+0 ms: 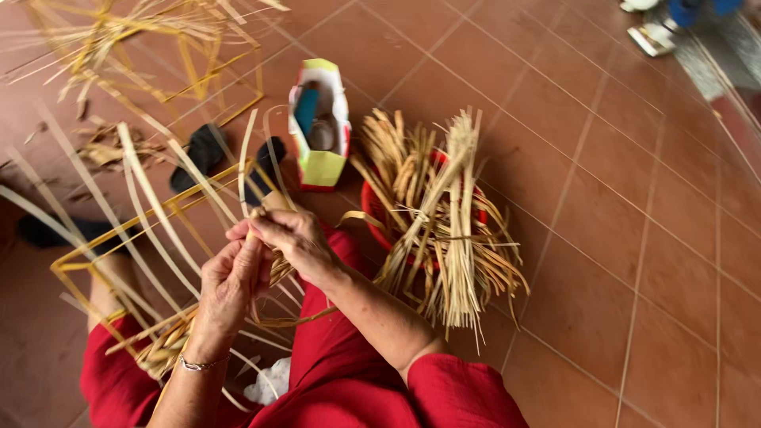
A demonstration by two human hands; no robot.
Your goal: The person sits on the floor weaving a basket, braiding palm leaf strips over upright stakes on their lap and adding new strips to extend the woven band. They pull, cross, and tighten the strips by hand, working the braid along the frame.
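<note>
1. My left hand [231, 279] is closed around a cluster of pale bamboo strips [158, 210], thumb and fingers pinching them where they cross. My right hand [295, 240] is closed too, fingertips gripping the same strips just above the left.
2. The strips sit over my lap, rising from a partly woven piece [162, 349] beside my left knee and fanning out up and to the left.
3. Risk, as I judge it: the strips look thin, flat and springy; a loosened pinch could let them flick apart and undo the crossing. Bending one sharply might crease or split it along the grain.
4. A yellow wire frame [79, 261] lies under the strips; loose ends could snag on it.
5. Materials nearby: a stiff, dry, straw-coloured bundle of splints [444, 214] standing in a red basin [371, 218]; a small paper bag [321, 119] on the smooth terracotta tile floor [634, 238].
</note>
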